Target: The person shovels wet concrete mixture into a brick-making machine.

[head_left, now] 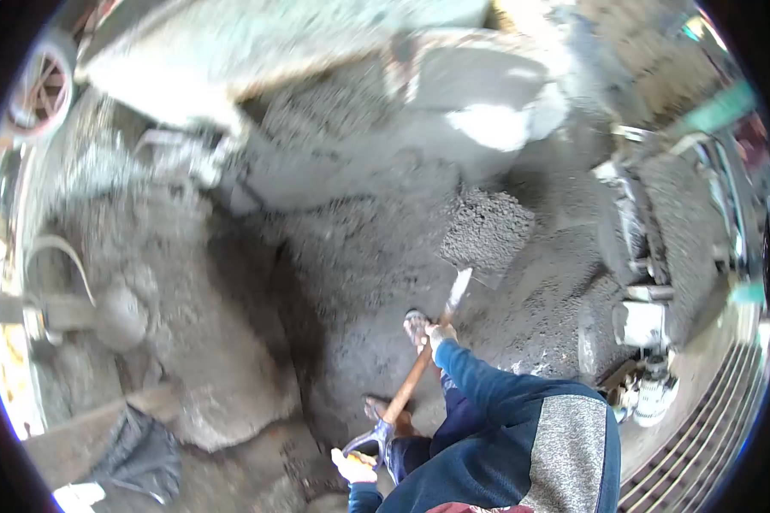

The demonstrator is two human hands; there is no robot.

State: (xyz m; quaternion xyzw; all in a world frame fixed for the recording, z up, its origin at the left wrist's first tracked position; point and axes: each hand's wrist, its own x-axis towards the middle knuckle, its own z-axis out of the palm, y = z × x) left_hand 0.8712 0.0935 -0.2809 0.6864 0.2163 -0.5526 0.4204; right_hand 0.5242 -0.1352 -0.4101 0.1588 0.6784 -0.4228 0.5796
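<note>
A shovel [415, 376] with a wooden shaft and a blue D-shaped handle slants across the lower middle of the view. My left hand [355, 466], in a pale glove, is closed on the D-handle at its lower end. Farther up, my right hand [438, 335], also gloved, grips the shaft near the metal socket. Beyond the socket, a heap of wet grey concrete mix [488, 227] covers the blade, hiding most of it. Around the blade lies more grey mix on the floor [351, 248].
My feet stand beside the shaft. A large rough block [205, 325] is to the left, with a black cloth or bag [137, 457] below it. At the top is a blurred, pale metal trough [316, 51]. A motor-like unit [654, 393] and metal bars [701, 445] stand at right.
</note>
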